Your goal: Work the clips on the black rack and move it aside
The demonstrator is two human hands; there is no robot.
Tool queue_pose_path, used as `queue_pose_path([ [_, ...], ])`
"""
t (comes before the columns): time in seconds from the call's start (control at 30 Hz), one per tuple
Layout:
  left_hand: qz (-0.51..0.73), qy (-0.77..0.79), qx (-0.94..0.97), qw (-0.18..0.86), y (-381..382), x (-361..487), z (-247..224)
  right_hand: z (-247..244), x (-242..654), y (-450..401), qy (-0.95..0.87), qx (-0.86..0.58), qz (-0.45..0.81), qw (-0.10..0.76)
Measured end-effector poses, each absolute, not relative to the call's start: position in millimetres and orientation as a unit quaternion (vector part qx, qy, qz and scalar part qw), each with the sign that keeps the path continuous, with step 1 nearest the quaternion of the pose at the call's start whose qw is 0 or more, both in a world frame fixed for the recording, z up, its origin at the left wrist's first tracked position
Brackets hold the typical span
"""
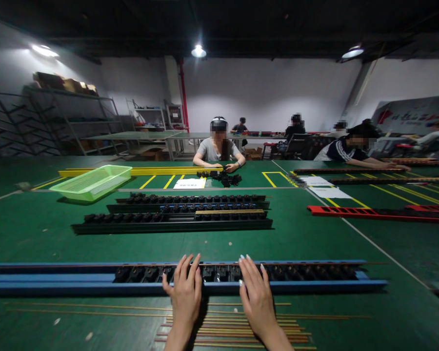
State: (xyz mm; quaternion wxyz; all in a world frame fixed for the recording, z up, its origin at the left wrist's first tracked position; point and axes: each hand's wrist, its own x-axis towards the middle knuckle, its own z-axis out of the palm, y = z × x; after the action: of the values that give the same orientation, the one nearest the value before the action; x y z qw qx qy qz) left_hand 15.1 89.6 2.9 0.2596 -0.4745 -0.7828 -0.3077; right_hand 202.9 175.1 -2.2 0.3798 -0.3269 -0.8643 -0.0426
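Observation:
A long blue channel rail [58, 290] lies crosswise in front of me, with a row of black blocks [221, 274] seated in its middle and right part. Along the far side of the rail runs a thin brass-coloured rod [375, 263]. My left hand [186, 285] rests over the blocks, fingers stretched out and slightly spread, fingertips at the rod line. My right hand [256, 290] lies over the blocks further right, its fingers also extended. Whether the fingertips press on the rod or only hover is hard to tell. Several loose thin rods [237, 329] lie under my forearms.
Beyond the rail lie dark channel rails [175, 225] with black blocks and rods. A green basket [95, 181] stands at the left, near a yellow rail [161, 171]. Opposite me sits a person [219, 146] near black parts [232, 180]. Red rails [380, 213] lie right.

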Motion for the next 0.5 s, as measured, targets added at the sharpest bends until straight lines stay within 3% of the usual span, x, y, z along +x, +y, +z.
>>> queue_pose_path([
  [0.5,-0.309,-0.794,-0.468,0.237,89.8,15.4,4.2,-1.8,203.2,175.7,-0.864,-0.325,-0.041,0.382],
])
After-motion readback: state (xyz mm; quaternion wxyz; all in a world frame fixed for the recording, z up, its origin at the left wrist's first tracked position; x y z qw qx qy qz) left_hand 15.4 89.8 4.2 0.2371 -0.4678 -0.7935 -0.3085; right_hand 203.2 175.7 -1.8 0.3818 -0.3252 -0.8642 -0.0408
